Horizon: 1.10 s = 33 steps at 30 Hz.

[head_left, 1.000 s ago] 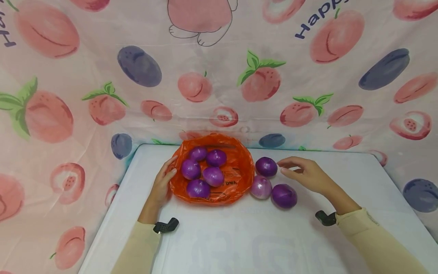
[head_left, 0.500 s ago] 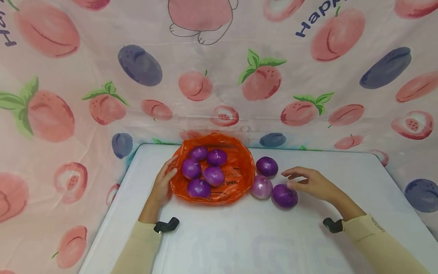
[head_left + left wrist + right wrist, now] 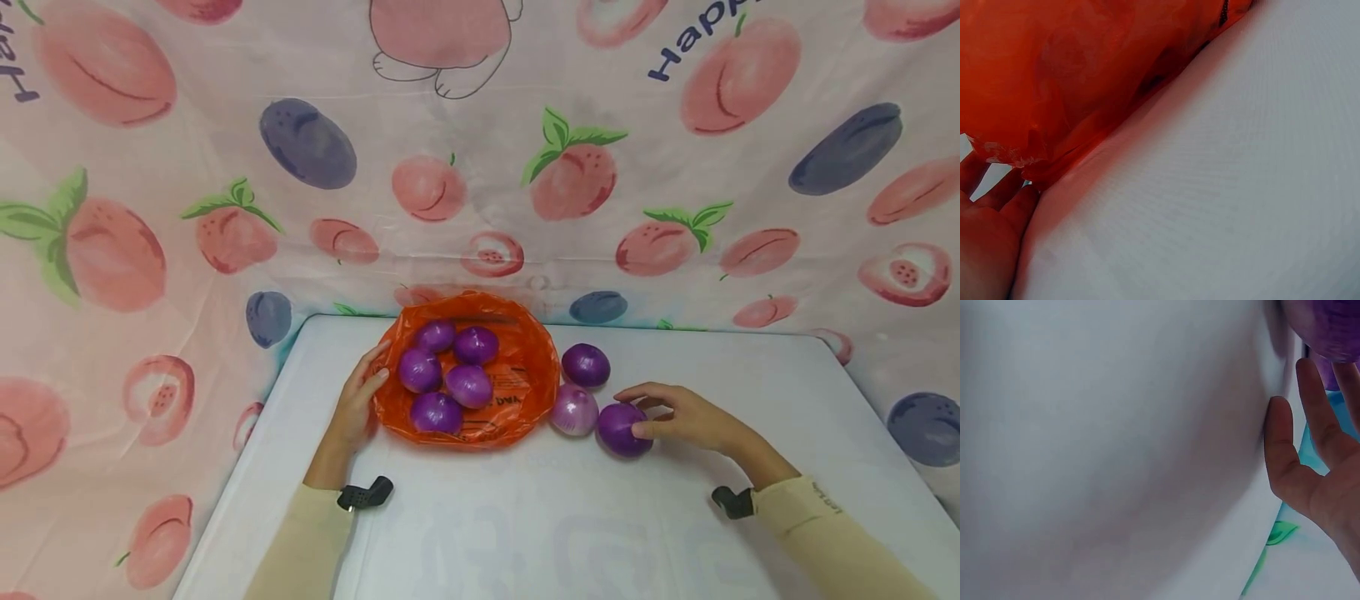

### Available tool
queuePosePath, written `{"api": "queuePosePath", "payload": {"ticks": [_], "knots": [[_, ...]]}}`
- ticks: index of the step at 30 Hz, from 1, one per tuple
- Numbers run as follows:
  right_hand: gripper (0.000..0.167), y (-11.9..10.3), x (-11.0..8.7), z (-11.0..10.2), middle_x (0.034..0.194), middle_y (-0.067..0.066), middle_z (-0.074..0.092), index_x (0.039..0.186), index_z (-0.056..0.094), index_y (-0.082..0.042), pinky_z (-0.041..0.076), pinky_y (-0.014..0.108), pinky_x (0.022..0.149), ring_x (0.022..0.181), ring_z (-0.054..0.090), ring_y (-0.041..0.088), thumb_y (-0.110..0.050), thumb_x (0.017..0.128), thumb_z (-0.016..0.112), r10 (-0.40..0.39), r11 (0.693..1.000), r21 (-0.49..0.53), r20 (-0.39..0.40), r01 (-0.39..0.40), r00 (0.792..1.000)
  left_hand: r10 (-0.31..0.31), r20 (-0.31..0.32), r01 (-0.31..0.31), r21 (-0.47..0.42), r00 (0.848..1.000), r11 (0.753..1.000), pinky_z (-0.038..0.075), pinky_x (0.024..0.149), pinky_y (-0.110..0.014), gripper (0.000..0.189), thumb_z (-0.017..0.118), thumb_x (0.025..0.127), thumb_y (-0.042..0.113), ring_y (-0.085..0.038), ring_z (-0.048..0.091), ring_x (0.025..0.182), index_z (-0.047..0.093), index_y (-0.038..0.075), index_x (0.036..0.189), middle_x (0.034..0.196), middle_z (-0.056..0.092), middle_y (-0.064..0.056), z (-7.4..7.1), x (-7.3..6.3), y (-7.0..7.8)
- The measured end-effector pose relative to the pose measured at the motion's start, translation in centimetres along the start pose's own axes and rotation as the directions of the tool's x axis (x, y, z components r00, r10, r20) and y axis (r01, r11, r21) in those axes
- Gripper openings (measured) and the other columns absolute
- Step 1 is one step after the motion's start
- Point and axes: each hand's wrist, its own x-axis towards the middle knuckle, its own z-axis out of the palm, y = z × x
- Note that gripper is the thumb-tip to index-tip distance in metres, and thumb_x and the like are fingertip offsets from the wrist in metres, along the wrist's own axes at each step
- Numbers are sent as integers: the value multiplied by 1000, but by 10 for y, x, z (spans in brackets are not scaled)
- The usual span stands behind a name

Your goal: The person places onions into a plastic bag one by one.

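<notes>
On a white table (image 3: pixel 487 517), an orange bag (image 3: pixel 528 346) holds five onions (image 3: pixel 468 386), a left hand (image 3: pixel 352 414) resting relaxed fingers against its left side. The right hand (image 3: pixel 690 417), nearer, spreads thumb and fingers over a round dark onion (image 3: pixel 617 437), grip unclear. A paler onion (image 3: pixel 574 411) separates it from the bag.

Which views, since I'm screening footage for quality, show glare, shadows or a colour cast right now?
Head view: bright, fairly even light, with small glints on the purple onions; left wrist view: dim, with a reddish tint on the table along the orange bag; right wrist view: also dim, with a broad, soft shadow across the table beside the right hand.
</notes>
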Motion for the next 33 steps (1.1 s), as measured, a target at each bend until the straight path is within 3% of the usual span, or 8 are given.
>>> {"api": "queuePosePath", "payload": {"ticks": [15,24,33], "knots": [[59,8,3,-4,143,14,58,145,55,-18,42,70,107,135,49,44,-30,91,76,42,999,11,90,-43,995,-12,-6,12,11,1000,1000,47,110,-23,51,47,107,18,-20,40,145,37,13,157,162,35,-6,-1,1,0],[70,5,5,-5,152,17,49,146,54,-25,45,67,106,140,42,49,-41,84,82,102,993,-62,101,-96,990,18,16,-17,-27,1000,999,48,110,-25,50,46,108,16,-19,44,142,36,10,157,159,38,-6,-1,2,-2],[70,7,6,-4,151,16,51,145,54,-24,47,65,106,138,44,48,-41,83,82,79,994,-81,104,-71,991,3,16,-3,-19,1000,1000,48,110,-24,50,45,108,17,-16,45,141,36,11,158,160,38,-5,-3,2,-3]]}}
